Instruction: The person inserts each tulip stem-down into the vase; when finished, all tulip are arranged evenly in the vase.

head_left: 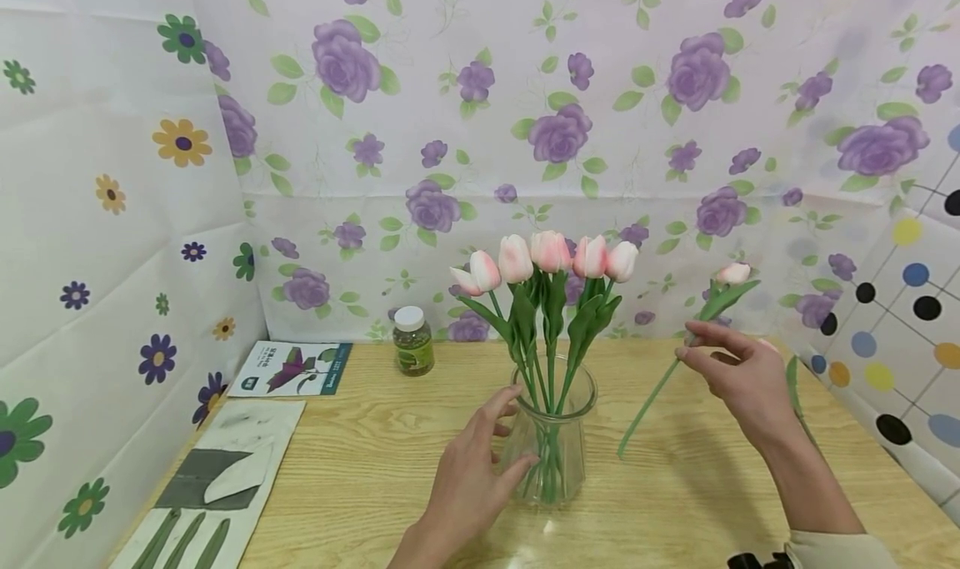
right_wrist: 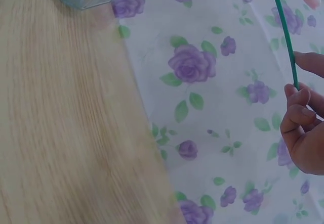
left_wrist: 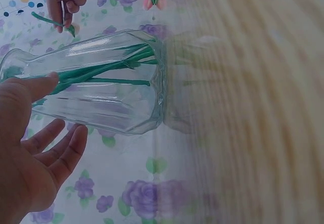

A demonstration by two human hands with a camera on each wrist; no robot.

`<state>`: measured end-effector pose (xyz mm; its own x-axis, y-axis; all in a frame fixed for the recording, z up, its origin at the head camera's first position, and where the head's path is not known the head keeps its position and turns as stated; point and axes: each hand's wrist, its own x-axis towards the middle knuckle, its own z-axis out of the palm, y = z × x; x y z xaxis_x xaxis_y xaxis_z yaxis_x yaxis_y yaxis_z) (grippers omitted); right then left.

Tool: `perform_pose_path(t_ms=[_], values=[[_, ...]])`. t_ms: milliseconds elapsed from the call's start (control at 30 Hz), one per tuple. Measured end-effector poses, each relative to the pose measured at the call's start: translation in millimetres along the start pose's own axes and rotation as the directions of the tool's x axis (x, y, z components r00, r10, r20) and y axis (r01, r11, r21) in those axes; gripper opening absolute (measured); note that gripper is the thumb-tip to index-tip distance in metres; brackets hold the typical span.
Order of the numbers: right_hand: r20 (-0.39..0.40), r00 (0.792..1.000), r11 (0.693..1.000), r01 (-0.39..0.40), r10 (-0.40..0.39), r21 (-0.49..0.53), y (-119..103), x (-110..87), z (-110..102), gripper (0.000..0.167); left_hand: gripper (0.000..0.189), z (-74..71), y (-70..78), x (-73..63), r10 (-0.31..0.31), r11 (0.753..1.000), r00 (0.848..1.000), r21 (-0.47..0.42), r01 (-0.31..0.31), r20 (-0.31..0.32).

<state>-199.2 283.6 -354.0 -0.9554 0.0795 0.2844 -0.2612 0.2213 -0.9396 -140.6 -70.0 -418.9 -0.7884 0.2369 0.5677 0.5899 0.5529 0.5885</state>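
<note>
A clear glass vase [head_left: 576,461] stands upright on the table, holding several pink-and-white tulips [head_left: 551,252] with green stems. My left hand [head_left: 467,469] is at the vase's left side, fingers spread and loosely bent, thumb in front of the glass. In the left wrist view the fingers [left_wrist: 71,148] look apart from the vase [left_wrist: 116,95]; whether the thumb touches it I cannot tell. To the right of the vase, my right hand [head_left: 738,377] pinches a single tulip [head_left: 732,274] by its stem [right_wrist: 286,29]. Its bloom tilts up to the right, and the stem's lower end hangs free.
Another tulip [head_left: 795,386] lies partly hidden behind my right forearm. A small jar [head_left: 413,352] with a white lid stands at the back. On the left lie a printed card [head_left: 292,369] and a pale sheet [head_left: 277,436] with green pieces. Flower-patterned sheeting [head_left: 465,161] encloses the table.
</note>
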Motion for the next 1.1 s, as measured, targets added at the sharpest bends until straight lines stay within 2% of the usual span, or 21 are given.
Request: perform_pose_path(t_ms=[333, 633, 833, 1100], values=[[-0.029, 1.0, 0.993, 0.005, -0.001, 0.121, -12, 2.3, 10, 0.037, 0.09, -0.9, -0.2, -0.3, -0.011, 1.0, 1.0, -0.01, 0.011, 0.017], [-0.083, 0.997, 0.982, 0.011, 0.005, 0.19, -21, 6.1, 18, 0.036, 0.092, 0.2, -1.9, -0.3, 0.003, 1.0, 1.0, -0.009, -0.003, 0.006], [-0.124, 0.991, 0.98, -0.015, 0.04, 0.2, -29, 6.9, 27, 0.037, 0.093, -0.1, -1.9, -0.6, -0.004, 1.0, 1.0, -0.017, 0.004, 0.011], [-0.181, 0.983, 0.983, 0.011, 0.022, 0.182, -33, 9.7, 38, 0.036, 0.092, -0.3, -1.6, -0.7, -0.009, 1.0, 1.0, -0.01, 0.009, 0.013]])
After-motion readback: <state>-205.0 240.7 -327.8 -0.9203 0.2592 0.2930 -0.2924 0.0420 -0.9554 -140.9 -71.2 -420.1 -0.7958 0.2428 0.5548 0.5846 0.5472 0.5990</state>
